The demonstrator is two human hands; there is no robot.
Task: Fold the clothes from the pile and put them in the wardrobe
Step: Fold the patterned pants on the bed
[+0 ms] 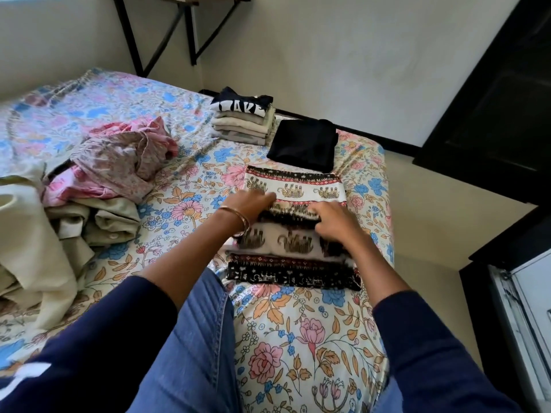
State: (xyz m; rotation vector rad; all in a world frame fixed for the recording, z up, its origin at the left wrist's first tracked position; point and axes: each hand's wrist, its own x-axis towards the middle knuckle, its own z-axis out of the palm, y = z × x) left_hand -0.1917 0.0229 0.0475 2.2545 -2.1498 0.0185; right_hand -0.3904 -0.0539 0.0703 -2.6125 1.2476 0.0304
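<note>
Left hand [253, 205], bangle [238, 217] at the wrist: fingers curled onto the near-left edge of the elephant-print garment [293, 231], apparently pinching the fold. Right hand [331, 222]: fingers curled down on the same cloth, just right of its middle, gripping or pressing the fold; which, cannot be told for certain.

Items, from nine o'clock round to three:

1. Unfolded pile [89, 186], nine o'clock on the bed [313, 338]. Pink floral piece on top, beige pieces beneath and spilling toward the near-left edge. Untouched.
2. Elephant-print garment, centre, directly ahead of the person. Partly folded into a flat band; black patterned border at its near edge. Both hands on it.
3. Folded stack [243, 120], twelve o'clock, at the far edge of the bed. Several pale pieces topped by a dark one with white lettering.
4. Folded black garment [304, 144], one o'clock, just beside the stack, lying apart from the far edge of the print garment.
5. Dark cabinet [492, 114], two to three o'clock, off the bed; possibly the wardrobe, cannot tell.

Progress, judged: folding roughly halfway. Two folded lots done, one in hand, the pile remaining. No folded clothes are seen put away yet.
</note>
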